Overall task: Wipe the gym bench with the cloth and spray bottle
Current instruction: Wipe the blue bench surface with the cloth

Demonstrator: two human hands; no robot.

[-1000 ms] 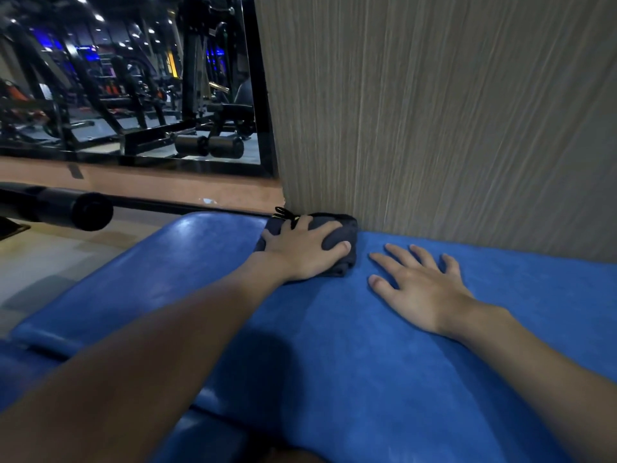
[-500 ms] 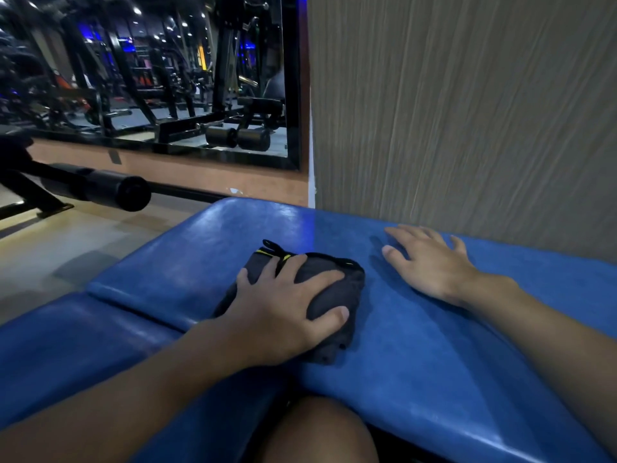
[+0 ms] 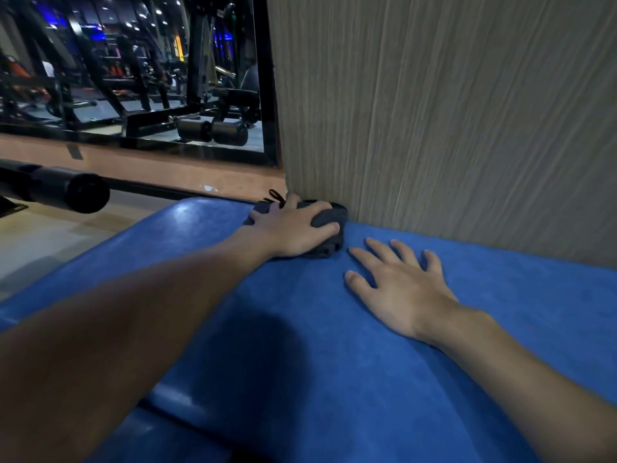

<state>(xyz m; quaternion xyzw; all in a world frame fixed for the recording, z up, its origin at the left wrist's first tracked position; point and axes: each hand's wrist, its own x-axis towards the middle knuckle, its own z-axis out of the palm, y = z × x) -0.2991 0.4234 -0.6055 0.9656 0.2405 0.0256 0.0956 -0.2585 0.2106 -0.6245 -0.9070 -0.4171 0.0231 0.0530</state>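
Observation:
The blue padded gym bench (image 3: pixel 334 345) fills the lower view. A dark grey folded cloth (image 3: pixel 329 218) lies at the bench's far edge, against the corner of the wood-grain wall. My left hand (image 3: pixel 293 228) presses down on the cloth, fingers spread over it and curled slightly round its right side. My right hand (image 3: pixel 397 285) lies flat on the bench pad to the right of the cloth, fingers straight and spread, holding nothing. No spray bottle is in view.
A wood-grain wall panel (image 3: pixel 450 111) rises directly behind the bench. To the left, a mirror (image 3: pixel 133 71) reflects gym machines. A black padded roller bar (image 3: pixel 66 192) juts in at the left above the tan floor (image 3: pixel 50 242).
My left hand pushed the cloth away from me across the pad, from the near middle to the far edge by the wall. My right hand stayed flat on the bench.

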